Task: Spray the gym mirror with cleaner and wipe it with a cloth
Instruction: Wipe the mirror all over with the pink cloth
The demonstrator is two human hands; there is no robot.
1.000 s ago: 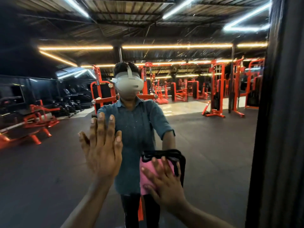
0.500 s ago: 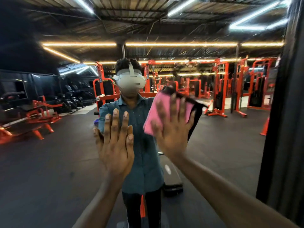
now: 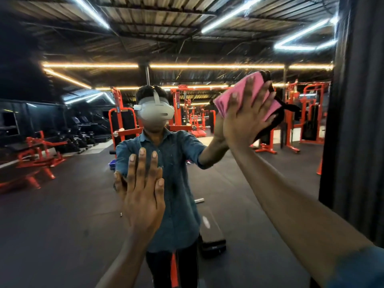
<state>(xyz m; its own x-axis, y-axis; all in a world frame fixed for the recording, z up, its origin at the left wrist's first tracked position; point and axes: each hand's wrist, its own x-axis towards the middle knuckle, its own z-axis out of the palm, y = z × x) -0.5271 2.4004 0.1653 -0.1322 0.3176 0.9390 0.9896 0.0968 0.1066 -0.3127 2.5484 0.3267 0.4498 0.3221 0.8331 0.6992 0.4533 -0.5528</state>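
Right hand (image 3: 247,119): fingers spread, pressed pink cloth (image 3: 252,86) on mirror (image 3: 62,204), upper right.
Left hand (image 3: 143,196): flat, empty.
Progress: wiping underway; spraying apparently done.

Open mirror (image 3: 62,204) glass left and below, dark frame (image 3: 357,121) bounds the right — left hand (image 3: 143,196) flat mid-pane

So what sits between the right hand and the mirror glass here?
In the head view, a folded pink cloth lies between the right hand and the mirror; the open palm presses it flat against the glass.
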